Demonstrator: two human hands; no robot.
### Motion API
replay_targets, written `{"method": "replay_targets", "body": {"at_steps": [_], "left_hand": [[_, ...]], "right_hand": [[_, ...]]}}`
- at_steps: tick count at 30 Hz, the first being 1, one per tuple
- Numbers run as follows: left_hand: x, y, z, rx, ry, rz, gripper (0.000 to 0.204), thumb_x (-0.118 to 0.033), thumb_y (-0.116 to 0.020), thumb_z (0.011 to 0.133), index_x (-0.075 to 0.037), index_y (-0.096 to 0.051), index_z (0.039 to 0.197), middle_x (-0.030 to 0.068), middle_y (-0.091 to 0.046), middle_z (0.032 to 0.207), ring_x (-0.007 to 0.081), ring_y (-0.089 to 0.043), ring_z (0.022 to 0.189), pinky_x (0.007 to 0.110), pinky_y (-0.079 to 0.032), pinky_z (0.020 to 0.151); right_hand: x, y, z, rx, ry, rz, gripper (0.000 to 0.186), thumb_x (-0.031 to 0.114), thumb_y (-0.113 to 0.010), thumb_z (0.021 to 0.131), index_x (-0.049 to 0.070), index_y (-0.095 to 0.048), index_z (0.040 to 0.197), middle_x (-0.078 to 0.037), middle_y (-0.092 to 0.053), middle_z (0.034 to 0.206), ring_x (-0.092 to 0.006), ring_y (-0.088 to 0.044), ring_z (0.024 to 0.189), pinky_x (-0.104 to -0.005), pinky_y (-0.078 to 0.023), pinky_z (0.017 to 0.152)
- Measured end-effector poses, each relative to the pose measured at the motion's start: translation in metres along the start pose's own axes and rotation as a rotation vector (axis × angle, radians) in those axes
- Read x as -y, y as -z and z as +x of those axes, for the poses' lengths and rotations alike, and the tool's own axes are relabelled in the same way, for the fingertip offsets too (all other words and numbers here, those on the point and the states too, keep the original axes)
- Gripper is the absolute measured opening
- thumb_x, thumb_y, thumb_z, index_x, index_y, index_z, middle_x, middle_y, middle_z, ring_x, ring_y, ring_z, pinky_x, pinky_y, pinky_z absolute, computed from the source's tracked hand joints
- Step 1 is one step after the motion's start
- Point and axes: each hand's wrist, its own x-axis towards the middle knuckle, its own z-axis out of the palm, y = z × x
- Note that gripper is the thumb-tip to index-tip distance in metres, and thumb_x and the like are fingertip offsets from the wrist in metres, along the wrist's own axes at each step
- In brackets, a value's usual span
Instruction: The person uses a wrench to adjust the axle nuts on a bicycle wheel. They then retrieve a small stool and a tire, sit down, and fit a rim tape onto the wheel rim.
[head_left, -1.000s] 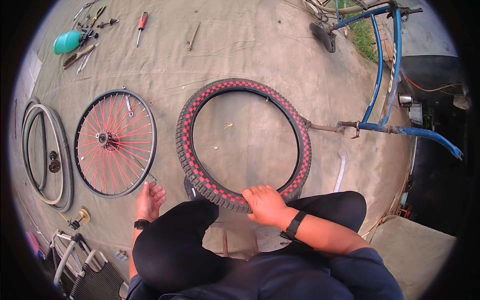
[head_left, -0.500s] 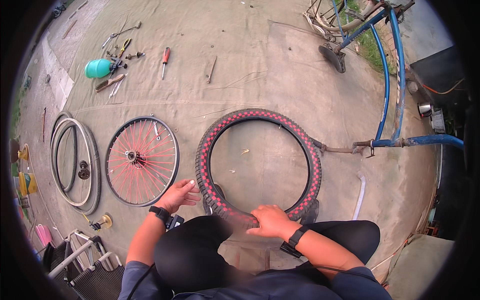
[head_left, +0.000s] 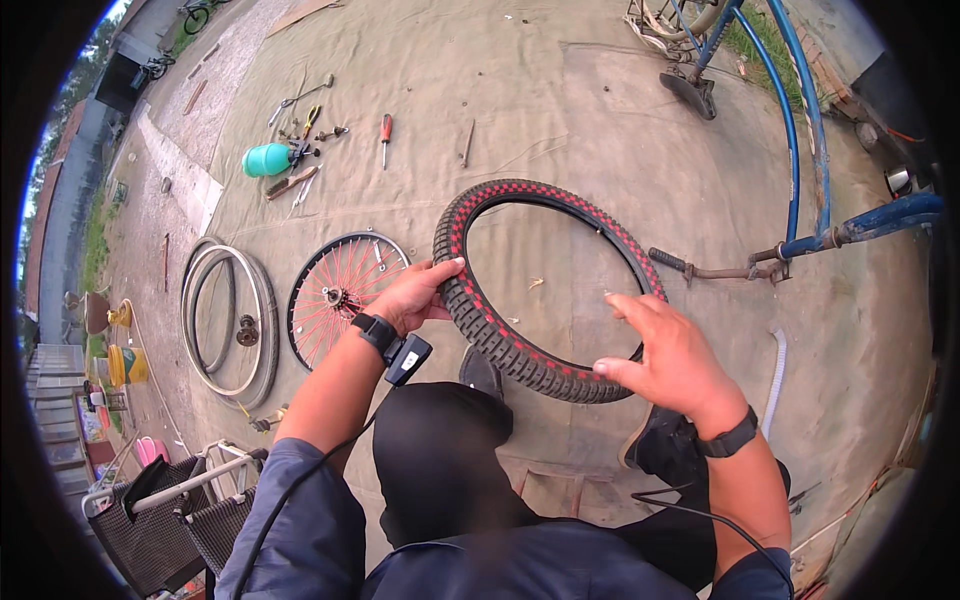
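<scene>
Before me a bicycle tyre (head_left: 520, 363), black and knobbly with a red-and-black checkered sidewall, stands tilted with its near edge toward my legs. A small valve stem shows inside its far right rim. My left hand (head_left: 412, 297) is closed on the tyre's left side, thumb on the sidewall and fingers beneath. Over the tyre's near right part is my right hand (head_left: 668, 355), its fingers spread apart; the thumb lies close to the tread, and I cannot tell whether it touches. Just left of the tyre, partly behind my left hand, lies a black wheel with red spokes (head_left: 318, 320).
Bare rims and tyres (head_left: 190, 310) lie at the left. Farther off are a screwdriver (head_left: 386, 130), a green canister (head_left: 266, 160), a brush (head_left: 290, 183) and pliers (head_left: 312, 120). A blue bicycle frame (head_left: 794, 150) stands right. A folding chair (head_left: 160, 520) is at lower left.
The tyre has been tilted up off the ground and turned. My left hand has gone from beside it to gripping its left side. My right hand has shifted right and opened. The view has swung.
</scene>
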Motion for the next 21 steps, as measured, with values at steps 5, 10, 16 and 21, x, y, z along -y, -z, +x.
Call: {"method": "replay_targets", "body": {"at_steps": [5, 10, 16, 21], "left_hand": [[-0.054, -0.073, -0.021, -0.052, -0.114, 0.405, 0.037, -0.037, -0.067, 0.097, -0.005, -0.058, 0.113, 0.0038, -0.07, 0.093, 0.0148, -0.071, 0.075, 0.033, -0.062, 0.069], [-0.066, -0.106, -0.016, -0.112, -0.321, 0.495, 0.036, -0.04, -0.066, 0.097, -0.006, -0.06, 0.107, 0.0018, -0.068, 0.084, 0.0122, -0.069, 0.065, 0.025, -0.056, 0.053], [-0.076, -0.14, -0.007, -0.076, -0.365, 0.51, 0.029, -0.044, -0.067, 0.096, -0.015, -0.062, 0.095, -0.0067, -0.064, 0.073, 0.0054, -0.061, 0.053, 0.022, -0.048, 0.042], [-0.067, -0.179, -0.013, -0.131, -0.351, 0.599, 0.034, -0.049, -0.067, 0.095, -0.016, -0.063, 0.087, -0.0064, -0.064, 0.071, 0.0063, -0.061, 0.053, 0.022, -0.047, 0.042]], "right_hand": [[-0.075, 0.166, -0.15, -0.61, -0.305, 0.148, 0.062, 0.021, -0.075, 0.088, 0.002, -0.051, 0.142, -0.009, -0.067, 0.115, -0.0174, -0.062, 0.105, -0.0333, -0.048, 0.094], [-0.143, 0.229, -0.397, -0.924, -0.738, -0.016, 0.062, 0.031, -0.07, 0.094, 0.0, -0.05, 0.143, -0.007, -0.067, 0.112, -0.0131, -0.06, 0.103, -0.029, -0.047, 0.093], [-0.182, 0.045, -0.655, -0.89, -1.393, 0.051, 0.055, 0.027, -0.072, 0.091, -0.002, -0.055, 0.135, -0.008, -0.067, 0.099, -0.0152, -0.063, 0.09, -0.029, -0.049, 0.082], [-0.178, -0.21, -0.778, -0.8, -1.598, 0.385, 0.059, 0.027, -0.076, 0.088, -0.001, -0.056, 0.135, -0.008, -0.065, 0.09, -0.0145, -0.064, 0.075, -0.0291, -0.05, 0.064]]}}
